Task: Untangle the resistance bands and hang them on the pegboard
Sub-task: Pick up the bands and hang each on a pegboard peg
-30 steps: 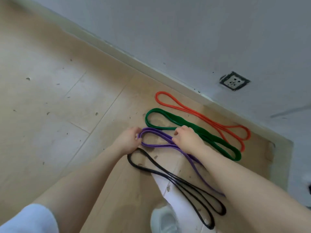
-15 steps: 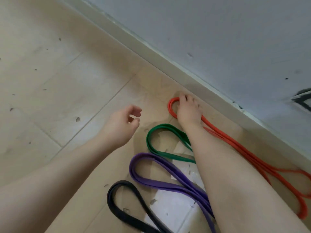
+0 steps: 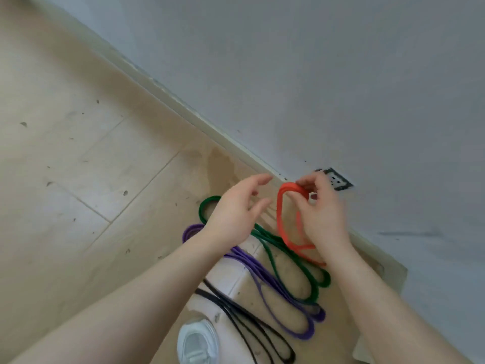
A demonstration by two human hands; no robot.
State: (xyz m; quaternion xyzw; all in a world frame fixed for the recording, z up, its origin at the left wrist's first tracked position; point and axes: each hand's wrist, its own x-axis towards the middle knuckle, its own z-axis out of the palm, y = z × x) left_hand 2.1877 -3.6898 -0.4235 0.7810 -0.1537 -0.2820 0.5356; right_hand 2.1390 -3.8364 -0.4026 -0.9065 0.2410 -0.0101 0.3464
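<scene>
My right hand [image 3: 324, 216] pinches the top of the orange band [image 3: 282, 222] and holds its loop lifted off the floor, near the wall. My left hand [image 3: 233, 214] hovers just left of it with fingers spread and relaxed, holding nothing. On the floor below lie the green band [image 3: 291, 256], the purple band [image 3: 262, 274] and the black band [image 3: 244, 319], side by side as long flat loops. No pegboard is in view.
A grey wall [image 3: 341, 74] with a pale skirting board [image 3: 183, 106] runs diagonally across the view. A wall socket [image 3: 338, 179] sits just behind my right hand. A white shoe [image 3: 196, 342] stands on the tiled floor [image 3: 78, 179] at the bottom.
My right hand has raised the orange band's end from the floor. My left hand has come up beside it and opened. The view has pulled back from the floor.
</scene>
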